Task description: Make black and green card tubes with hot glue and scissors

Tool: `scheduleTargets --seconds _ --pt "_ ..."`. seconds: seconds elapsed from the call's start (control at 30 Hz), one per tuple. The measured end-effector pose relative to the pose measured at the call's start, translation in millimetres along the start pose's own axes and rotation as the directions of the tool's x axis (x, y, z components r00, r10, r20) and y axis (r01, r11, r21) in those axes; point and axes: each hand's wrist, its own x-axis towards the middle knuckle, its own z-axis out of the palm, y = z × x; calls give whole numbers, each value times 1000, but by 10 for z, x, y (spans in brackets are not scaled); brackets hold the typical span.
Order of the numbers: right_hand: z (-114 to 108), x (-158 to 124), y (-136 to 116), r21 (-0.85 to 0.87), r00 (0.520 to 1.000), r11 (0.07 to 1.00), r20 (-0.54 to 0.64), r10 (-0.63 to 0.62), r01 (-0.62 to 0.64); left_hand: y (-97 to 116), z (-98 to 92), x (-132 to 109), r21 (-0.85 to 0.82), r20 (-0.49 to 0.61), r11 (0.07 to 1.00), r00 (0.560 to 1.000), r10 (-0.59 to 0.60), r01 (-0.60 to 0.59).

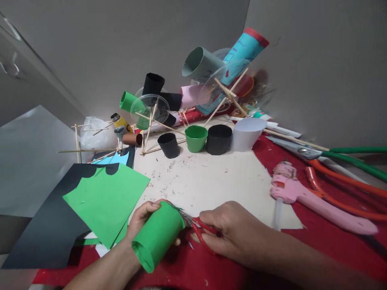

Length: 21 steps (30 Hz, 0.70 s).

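My left hand (141,217) is wrapped round a green paper tube (159,237), tilted with its near end toward me. In my right hand (228,227) are scissors with red handles (202,233), thumb and fingers in the loops. Their blades reach the far end of the tube, where the exact contact is partly hidden. Green paper sheets (105,197) with scalloped cutouts lie left of my left hand, on top of a dark sheet (45,229). Beyond my hands, a small black cup (168,146), a green cup (196,139), a larger black cup (219,139) and a white cup (247,135) stand in a row.
Wheel-like models of paper tubes, clear discs (154,108) and sticks stand at the back. At right lie a pink glue gun (323,205) and green-handled shears (308,151). A white board (199,181) covers part of the red cloth (329,241). A yellow bottle (121,123) is at back left.
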Motion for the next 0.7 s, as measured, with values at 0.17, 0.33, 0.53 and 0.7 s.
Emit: scheduleTargets --seconds 0.17,0.33,0.53,0.7 --pt "-2 7 7 -37 1000 999 -13 -15 14 2 -21 -2 9 9 1000 1000 1 -1" --pt "-12 11 16 -25 1000 999 -14 -24 23 7 -33 7 4 39 1000 999 -7 7" --pt "-10 11 19 9 1000 1000 -12 -24 24 1 -14 17 55 84 998 996 16 -20" --pt "-49 22 -54 175 989 979 -80 124 -109 11 16 11 62 78 998 997 12 -17"
